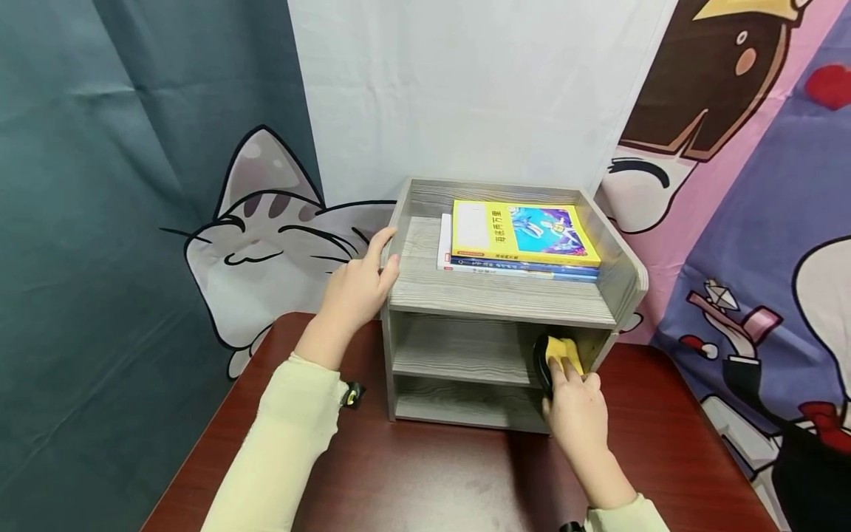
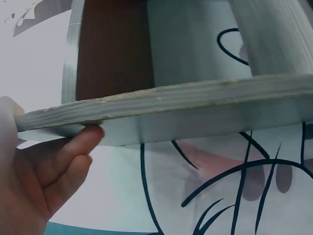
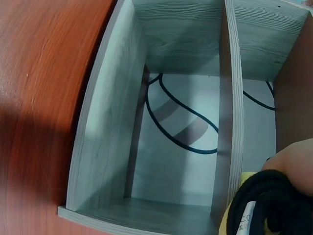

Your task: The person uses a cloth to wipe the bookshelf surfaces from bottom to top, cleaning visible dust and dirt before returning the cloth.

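Yellow cloth bundle [image 1: 566,350] in grasping right fingers [image 1: 570,373]; shelf side [image 2: 195,98] between pinching left fingers [image 1: 380,244] and thumb [image 1: 390,272]

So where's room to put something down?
Bare: the table in front of the shelf unit, its bottom compartment, the middle compartment left of the black-and-yellow item, and a top strip left of the books. Crowded: where the books lie, and where the right hand grips that item.

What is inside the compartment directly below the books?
At the right of its opening, the right hand holds a yellow-and-black item; the compartment's floor board shows beside it. Whatever is behind the item and hand cannot be seen.
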The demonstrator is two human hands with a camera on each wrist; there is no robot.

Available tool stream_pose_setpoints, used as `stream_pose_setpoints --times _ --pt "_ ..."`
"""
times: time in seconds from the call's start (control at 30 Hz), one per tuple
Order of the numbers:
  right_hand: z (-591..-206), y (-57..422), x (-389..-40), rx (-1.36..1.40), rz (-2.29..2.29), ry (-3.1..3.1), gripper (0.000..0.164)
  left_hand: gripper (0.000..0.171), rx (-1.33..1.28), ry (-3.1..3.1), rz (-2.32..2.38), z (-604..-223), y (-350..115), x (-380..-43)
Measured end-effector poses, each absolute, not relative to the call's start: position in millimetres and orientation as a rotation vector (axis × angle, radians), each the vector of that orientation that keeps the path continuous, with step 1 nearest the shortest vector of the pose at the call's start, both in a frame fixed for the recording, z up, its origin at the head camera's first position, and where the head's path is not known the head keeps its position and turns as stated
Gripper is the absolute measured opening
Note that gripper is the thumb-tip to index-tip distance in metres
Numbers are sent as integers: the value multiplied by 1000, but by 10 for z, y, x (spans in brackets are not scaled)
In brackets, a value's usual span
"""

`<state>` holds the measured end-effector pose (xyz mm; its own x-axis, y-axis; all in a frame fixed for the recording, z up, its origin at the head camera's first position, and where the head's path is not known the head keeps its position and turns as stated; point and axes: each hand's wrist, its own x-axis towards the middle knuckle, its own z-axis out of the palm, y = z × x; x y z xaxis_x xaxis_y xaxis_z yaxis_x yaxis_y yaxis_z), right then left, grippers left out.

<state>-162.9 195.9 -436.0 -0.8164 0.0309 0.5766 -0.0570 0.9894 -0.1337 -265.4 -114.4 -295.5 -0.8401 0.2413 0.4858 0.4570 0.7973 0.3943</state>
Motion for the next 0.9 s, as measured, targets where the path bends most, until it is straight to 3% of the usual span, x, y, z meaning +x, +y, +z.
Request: stream_pose_setpoints --times 0.67,0.9 --pt "-4408 1680 -1710 80 179 -2524 62 48 -513 -2564 -652 -2964 -1128 -2636" --pt "-4430 1841 -1701 106 43 -2434 42 48 -509 -2561 -642 -2956 -1114 -2631"
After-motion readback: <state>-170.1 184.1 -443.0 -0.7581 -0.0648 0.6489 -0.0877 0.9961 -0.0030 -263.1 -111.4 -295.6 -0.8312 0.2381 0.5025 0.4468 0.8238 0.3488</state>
